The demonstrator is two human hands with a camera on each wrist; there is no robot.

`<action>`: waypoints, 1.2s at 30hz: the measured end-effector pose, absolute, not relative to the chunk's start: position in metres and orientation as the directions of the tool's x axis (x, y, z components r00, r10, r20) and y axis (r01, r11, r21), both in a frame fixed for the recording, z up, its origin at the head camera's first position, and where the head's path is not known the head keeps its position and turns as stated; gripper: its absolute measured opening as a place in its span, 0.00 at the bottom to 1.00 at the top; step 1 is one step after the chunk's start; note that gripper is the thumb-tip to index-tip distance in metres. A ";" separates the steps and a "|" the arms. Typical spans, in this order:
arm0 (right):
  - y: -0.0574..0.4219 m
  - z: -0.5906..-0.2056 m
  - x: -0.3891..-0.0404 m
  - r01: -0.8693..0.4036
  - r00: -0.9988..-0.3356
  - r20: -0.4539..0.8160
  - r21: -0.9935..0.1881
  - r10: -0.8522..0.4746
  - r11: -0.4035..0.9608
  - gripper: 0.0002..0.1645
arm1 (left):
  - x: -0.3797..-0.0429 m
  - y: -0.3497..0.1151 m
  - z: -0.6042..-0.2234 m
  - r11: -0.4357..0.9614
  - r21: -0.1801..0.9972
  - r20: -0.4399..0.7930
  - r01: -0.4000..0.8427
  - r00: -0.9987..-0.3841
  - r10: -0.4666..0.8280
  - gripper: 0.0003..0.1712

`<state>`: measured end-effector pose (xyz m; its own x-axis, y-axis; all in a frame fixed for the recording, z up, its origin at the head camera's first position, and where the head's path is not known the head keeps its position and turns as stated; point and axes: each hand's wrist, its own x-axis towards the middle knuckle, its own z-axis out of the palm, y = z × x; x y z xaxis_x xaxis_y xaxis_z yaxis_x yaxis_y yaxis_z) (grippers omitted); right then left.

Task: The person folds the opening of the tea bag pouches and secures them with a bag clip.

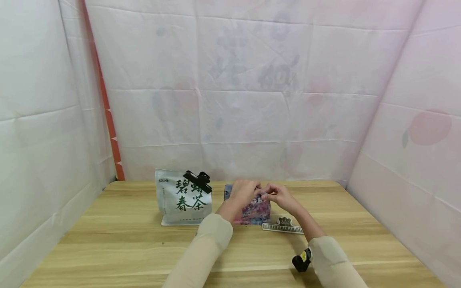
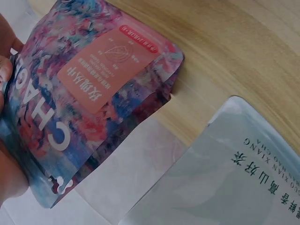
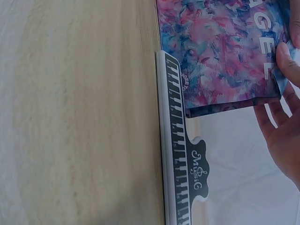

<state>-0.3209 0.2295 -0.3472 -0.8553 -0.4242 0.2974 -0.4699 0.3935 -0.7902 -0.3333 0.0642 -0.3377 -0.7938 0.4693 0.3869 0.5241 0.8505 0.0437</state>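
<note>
A blue, pink and purple patterned tea pouch (image 1: 255,210) stands upright on the table. Its white lettering and pink label (image 2: 110,65) show in the left wrist view. My left hand (image 1: 245,193) pinches the pouch's top edge from the left; part of it (image 2: 10,176) shows at the frame edge there. At the top right corner, my right hand (image 3: 283,136) grips the folded edge between thumb and fingers. Close by the pouch's lower right lies a piano-keyboard clip (image 3: 177,140) marked "Music".
Left of the pouch stands a pale green tea bag (image 1: 180,204) with a black clip (image 1: 199,181) on its top right corner. The wooden table (image 1: 119,240) is bounded by white printed cloth (image 1: 245,80) at the back and sides.
</note>
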 end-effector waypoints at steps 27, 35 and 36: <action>0.238 -0.370 -0.345 -0.471 -0.847 0.320 -0.823 -0.425 0.319 0.04 | -0.331 0.068 -0.344 0.878 -0.094 0.322 0.470 -0.820 0.474 0.14; 0.239 -0.372 -0.343 -0.481 -0.842 0.318 -0.808 -0.435 0.340 0.05 | -0.333 0.069 -0.346 0.876 -0.083 0.350 0.476 -0.809 0.473 0.13; 0.239 -0.372 -0.342 -0.475 -0.845 0.306 -0.807 -0.439 0.351 0.06 | -0.332 0.068 -0.347 0.876 -0.080 0.352 0.476 -0.809 0.471 0.13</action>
<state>-0.3416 0.2392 -0.3718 -0.8448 -0.4388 0.3062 -0.4748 0.3507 -0.8072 -0.3324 0.0682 -0.3466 -0.8087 0.4713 0.3519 0.4757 0.8760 -0.0799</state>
